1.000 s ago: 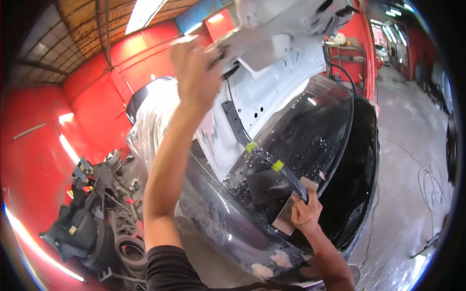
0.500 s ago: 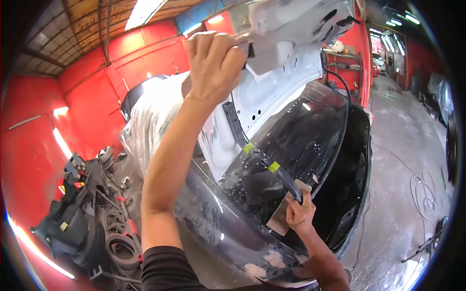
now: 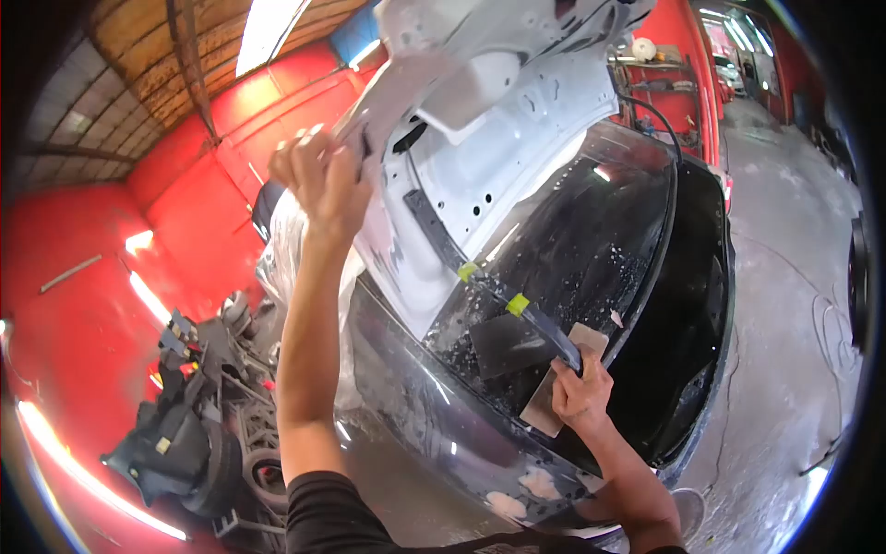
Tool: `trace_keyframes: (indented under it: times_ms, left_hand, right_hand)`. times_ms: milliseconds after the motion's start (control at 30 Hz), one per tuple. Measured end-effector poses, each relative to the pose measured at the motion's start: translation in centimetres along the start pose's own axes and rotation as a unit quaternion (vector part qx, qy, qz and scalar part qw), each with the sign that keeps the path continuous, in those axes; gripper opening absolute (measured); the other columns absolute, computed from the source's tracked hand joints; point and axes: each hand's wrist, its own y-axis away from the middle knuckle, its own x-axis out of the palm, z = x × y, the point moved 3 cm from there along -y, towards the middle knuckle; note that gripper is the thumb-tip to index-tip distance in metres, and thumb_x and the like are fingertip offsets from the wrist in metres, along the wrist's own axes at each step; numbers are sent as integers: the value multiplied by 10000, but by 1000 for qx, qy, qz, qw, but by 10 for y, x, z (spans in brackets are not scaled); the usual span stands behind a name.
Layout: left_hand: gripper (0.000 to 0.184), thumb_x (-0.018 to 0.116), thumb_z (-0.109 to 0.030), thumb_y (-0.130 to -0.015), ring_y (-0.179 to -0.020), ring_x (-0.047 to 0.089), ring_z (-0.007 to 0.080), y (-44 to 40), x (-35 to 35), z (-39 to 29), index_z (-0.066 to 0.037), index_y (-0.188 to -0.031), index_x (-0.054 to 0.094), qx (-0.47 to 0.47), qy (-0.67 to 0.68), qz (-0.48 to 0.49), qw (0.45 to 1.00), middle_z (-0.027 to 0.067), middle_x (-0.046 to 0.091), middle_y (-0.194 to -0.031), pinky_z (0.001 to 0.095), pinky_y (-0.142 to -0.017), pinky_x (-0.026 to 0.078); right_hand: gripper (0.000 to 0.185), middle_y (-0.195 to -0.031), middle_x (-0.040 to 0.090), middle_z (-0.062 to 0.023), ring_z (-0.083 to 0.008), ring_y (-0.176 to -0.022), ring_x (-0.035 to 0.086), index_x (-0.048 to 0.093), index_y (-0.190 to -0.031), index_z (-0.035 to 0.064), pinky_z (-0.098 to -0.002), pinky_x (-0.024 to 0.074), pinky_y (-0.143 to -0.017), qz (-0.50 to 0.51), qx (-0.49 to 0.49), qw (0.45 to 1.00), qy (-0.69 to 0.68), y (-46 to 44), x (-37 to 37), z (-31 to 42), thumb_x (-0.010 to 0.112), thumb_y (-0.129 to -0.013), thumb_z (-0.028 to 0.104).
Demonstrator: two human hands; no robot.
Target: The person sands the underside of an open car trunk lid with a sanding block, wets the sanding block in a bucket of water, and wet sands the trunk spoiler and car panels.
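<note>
Red walls, black surface (speckled)

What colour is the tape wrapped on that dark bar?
The tape is bright yellow-green; it shows best in the current head view.

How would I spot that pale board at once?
Start at the dark car below the raised white panel. At its near side, the right hand covers the middle of a board. It is narrow and pale brown; the sheet beside it is dark and broader.
</note>
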Motion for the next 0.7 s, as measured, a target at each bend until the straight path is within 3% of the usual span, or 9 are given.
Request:
trace_keyframes:
  times_ms: [100,133,233,267,367,567,700]
  left_hand:
    - [230,747,-8,-618,-982,563,324,2,15,7,-75,-798,620,24,-1,-3,1000,90,639,-1069,478,-903,369]
    - [258,728,9,-613,-1010,565,336,-35,20,-15,-88,-826,620,-31,-16,-3,999,97,635,-1095,476,-901,370]
    - [273,729,10,-635,-1042,566,347,-62,28,-28,-93,-872,640,6,52,-18,998,100,631,-1121,495,-910,373]
    - [274,738,-2,-635,-1021,557,341,-41,22,-22,-108,-867,641,-51,22,3,998,91,630,-1117,494,-907,375]
    - [275,747,-5,-629,-1015,552,336,16,-3,1,-107,-867,655,-55,-23,-7,998,96,629,-1104,487,-907,373]
    - [279,766,-10,-618,-1002,542,325,-60,32,-31,-103,-868,684,-13,23,-16,1000,105,627,-1078,472,-909,370]
    - [220,757,-13,-663,-994,529,323,-3,-8,-11,-84,-844,655,-62,-34,-15,997,93,630,-1083,468,-907,364]
  right_hand:
    - [320,-1091,632,-220,-343,-811,688,742,-967,60,-409,576,-645,-5,5,1000,12,1,1,1,712,-665,-40]
    - [317,-1102,634,-221,-342,-817,689,750,-969,70,-410,579,-652,0,6,1000,14,2,2,0,730,-664,-14]
    - [316,-1124,636,-222,-339,-830,688,768,-973,92,-411,582,-665,16,0,1000,15,5,2,-5,768,-662,39]
    - [318,-1125,635,-222,-339,-828,688,768,-974,95,-409,582,-666,13,-3,1000,13,4,3,-6,769,-661,39]
    - [324,-1123,634,-224,-341,-826,686,769,-977,100,-405,579,-662,12,8,1000,15,9,3,-3,771,-659,38]
    - [324,-1111,635,-228,-343,-813,683,774,-984,108,-408,572,-646,0,-3,1000,23,7,4,-6,769,-666,49]
    - [331,-1105,635,-219,-341,-807,689,743,-964,66,-409,577,-653,9,4,1000,17,3,0,-1,729,-646,-28]
